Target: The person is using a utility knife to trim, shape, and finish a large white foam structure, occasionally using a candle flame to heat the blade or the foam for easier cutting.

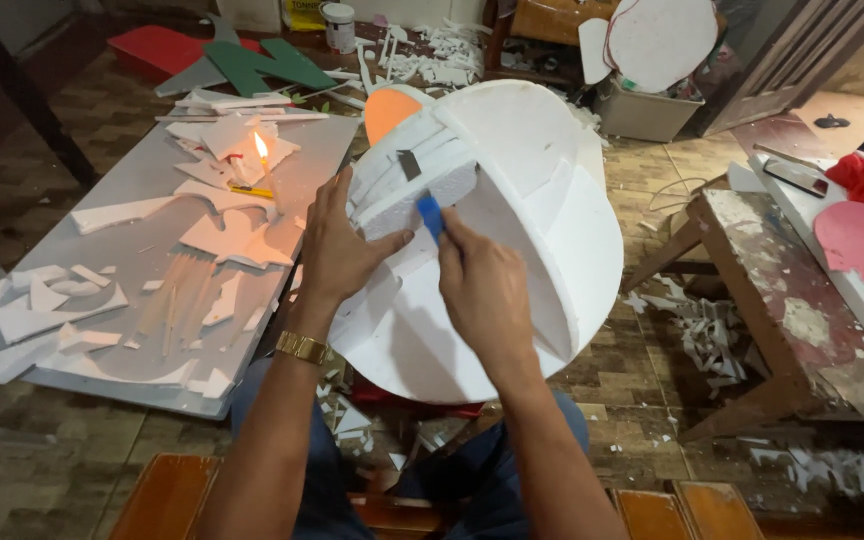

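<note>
A large white foam sphere-like shape (542, 200), built of flat round pieces, rests on my lap at the centre. My left hand (337, 245), with a gold watch at the wrist, grips a white foam block (422, 195) pressed against the shape's left side. My right hand (482, 285) holds a blue-handled cutter (431, 214), its metal blade (409, 165) lying on the foam block. An orange foam piece (389, 108) pokes out behind the shape.
A grey board (142, 250) on the floor at left carries white foam offcuts and a burning candle (262, 160). Green and red foam shapes (262, 62) lie beyond. A worn wooden bench (782, 300) stands at right with pink foam. Foam scraps litter the floor.
</note>
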